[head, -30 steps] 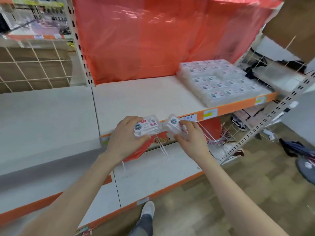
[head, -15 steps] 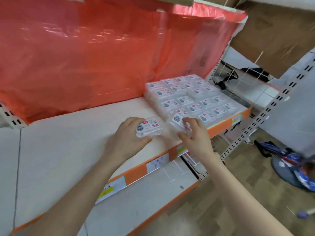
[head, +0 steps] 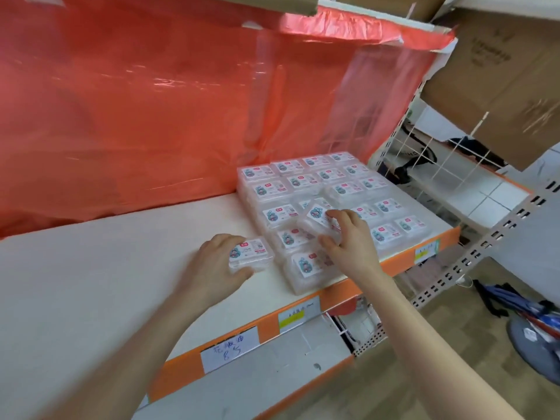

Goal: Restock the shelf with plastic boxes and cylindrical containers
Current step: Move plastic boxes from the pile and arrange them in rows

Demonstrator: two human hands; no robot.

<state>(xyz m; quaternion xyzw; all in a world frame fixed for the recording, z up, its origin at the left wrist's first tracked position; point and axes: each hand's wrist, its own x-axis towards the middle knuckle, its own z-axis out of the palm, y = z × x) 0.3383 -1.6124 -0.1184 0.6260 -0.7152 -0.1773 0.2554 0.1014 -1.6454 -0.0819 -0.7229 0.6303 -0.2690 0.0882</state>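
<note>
Left hand (head: 212,263): gripping a plastic box (head: 251,257) that is sitting on the shelf (head: 91,283), just left of the stacked boxes (head: 333,195).
Right hand (head: 353,242): pinching a tilted box (head: 318,221) over the stack.

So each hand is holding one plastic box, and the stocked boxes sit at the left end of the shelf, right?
Not quite. The head view shows the stocked boxes at the right end of the shelf, not the left. The rest holds: the left hand holds one plastic box and the right hand holds a second plastic box.
</note>
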